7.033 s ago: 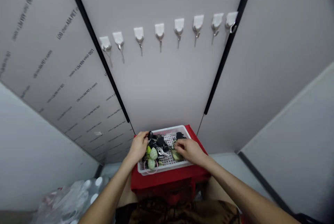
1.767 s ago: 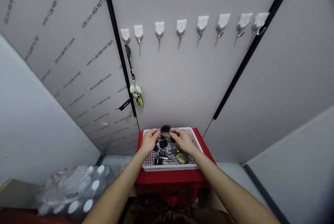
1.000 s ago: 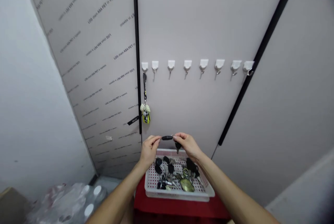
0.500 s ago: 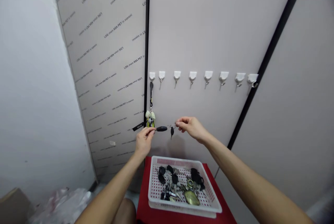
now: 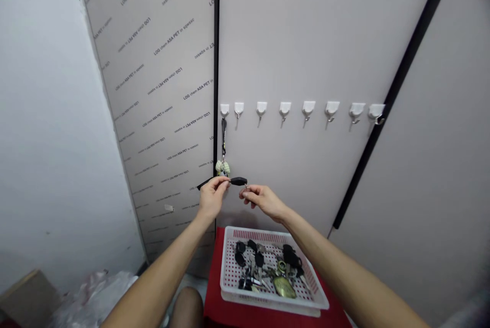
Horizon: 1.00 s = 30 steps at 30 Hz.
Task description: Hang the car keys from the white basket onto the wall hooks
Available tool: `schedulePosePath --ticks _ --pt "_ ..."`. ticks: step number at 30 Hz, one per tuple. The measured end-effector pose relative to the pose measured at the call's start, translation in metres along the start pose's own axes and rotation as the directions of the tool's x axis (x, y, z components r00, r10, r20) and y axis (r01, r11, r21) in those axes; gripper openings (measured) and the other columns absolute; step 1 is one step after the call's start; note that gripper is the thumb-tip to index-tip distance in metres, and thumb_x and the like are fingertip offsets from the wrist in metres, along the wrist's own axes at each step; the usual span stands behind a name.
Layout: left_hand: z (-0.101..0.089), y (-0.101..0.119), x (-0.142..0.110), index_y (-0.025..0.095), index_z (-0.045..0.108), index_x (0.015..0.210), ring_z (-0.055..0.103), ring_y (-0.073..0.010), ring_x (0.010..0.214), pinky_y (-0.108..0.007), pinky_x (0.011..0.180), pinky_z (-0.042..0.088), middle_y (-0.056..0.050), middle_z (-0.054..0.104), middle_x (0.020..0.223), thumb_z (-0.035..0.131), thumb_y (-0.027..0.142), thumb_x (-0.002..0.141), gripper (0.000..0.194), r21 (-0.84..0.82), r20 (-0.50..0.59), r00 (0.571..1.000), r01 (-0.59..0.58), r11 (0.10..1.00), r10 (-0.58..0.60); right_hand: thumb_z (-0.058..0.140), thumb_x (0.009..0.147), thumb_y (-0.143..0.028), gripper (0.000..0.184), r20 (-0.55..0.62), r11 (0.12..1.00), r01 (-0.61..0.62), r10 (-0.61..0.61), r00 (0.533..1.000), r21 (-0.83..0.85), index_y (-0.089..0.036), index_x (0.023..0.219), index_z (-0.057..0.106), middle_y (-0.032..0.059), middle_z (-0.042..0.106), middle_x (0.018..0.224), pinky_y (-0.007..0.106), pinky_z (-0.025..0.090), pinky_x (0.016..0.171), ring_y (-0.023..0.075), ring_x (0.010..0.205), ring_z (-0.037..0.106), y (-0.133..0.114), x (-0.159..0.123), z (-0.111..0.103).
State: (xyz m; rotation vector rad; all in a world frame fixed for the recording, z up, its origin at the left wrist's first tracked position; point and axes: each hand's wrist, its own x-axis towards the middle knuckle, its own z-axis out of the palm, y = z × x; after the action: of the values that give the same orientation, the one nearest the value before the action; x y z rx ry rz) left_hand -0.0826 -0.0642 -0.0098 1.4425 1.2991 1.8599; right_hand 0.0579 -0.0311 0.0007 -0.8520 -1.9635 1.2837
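In front of the panel, my left hand (image 5: 213, 197) pinches a black keychain (image 5: 239, 181). Its thicker black end points right out of the fingers, and a dark strip sticks out on the left. My right hand (image 5: 264, 200) is closed at the small metal ring (image 5: 247, 187) on the keychain's right end. The small key on that ring is mostly hidden by the right fingers. Just behind my left hand hangs a black strap (image 5: 224, 134) with a pale bow-like charm (image 5: 222, 167), on the leftmost hook (image 5: 224, 109).
Several white hooks (image 5: 285, 108) run in a row across the panel. Below my hands, a white plastic basket (image 5: 225, 279) with keys (image 5: 259, 259) and a brass-coloured piece (image 5: 284, 287) stands on a red surface (image 5: 212, 292). Plastic bags (image 5: 92, 300) and a cardboard box (image 5: 28, 295) lie lower left.
My right hand has moved left and slightly down, close to my left hand. The dangling small key is now mostly covered by its fingers. My left hand has risen slightly.
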Motion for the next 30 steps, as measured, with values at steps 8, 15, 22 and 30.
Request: schedulePosePath --ticks 8,15,22,30 --pt "-0.01 -0.003 0.003 0.013 0.055 0.07 0.049 -0.009 0.061 -0.021 0.062 0.038 0.0 0.055 0.063 0.046 0.022 0.061 0.015 0.025 -0.022 1.0 0.0 1.0 0.001 0.046 0.061 -0.032 0.021 -0.202 0.998 0.033 -0.021 0.979 0.055 -0.013 0.066 0.052 0.001 0.053 0.061 0.018 0.032 0.045 0.0056 0.05 0.043 -0.015 0.002 -0.014" --pt "0.008 0.012 0.023 0.014 0.05 0.078 0.05 -0.0109 0.071 -0.024 0.068 0.039 -0.003 0.055 0.076 0.046 0.019 0.062 0.018 0.048 0.079 0.993 -0.092 0.995 0.088 0.046 0.059 -0.032 0.022 -0.336 0.941 0.153 -0.255 0.907 -0.301 -0.013 0.061 0.056 -0.001 0.051 0.051 0.019 0.032 0.046 0.0072 0.048 0.043 -0.072 0.033 -0.025" --pt "0.035 0.061 0.072 0.016 0.046 0.092 0.049 -0.0127 0.083 -0.027 0.076 0.037 -0.005 0.054 0.09 0.046 0.017 0.063 0.029 0.091 0.006 0.968 -0.252 0.963 0.252 0.041 0.061 -0.034 0.028 -0.483 0.828 0.068 -0.389 0.784 -0.557 -0.014 0.063 0.06 0.0011 0.056 0.054 0.018 0.033 0.047 0.0099 0.053 0.048 -0.121 0.075 -0.032" --pt "0.034 0.089 0.098 0.015 0.051 0.089 0.051 -0.014 0.076 -0.027 0.072 0.038 -0.006 0.057 0.086 0.042 0.01 0.062 0.029 0.296 -0.024 0.979 -0.187 0.937 0.203 0.037 0.064 -0.029 0.028 -0.567 0.675 -0.205 -0.373 0.734 -0.709 -0.015 0.068 0.062 0.0079 0.06 0.065 0.021 0.036 0.051 0.014 0.061 0.053 -0.151 0.097 -0.035"
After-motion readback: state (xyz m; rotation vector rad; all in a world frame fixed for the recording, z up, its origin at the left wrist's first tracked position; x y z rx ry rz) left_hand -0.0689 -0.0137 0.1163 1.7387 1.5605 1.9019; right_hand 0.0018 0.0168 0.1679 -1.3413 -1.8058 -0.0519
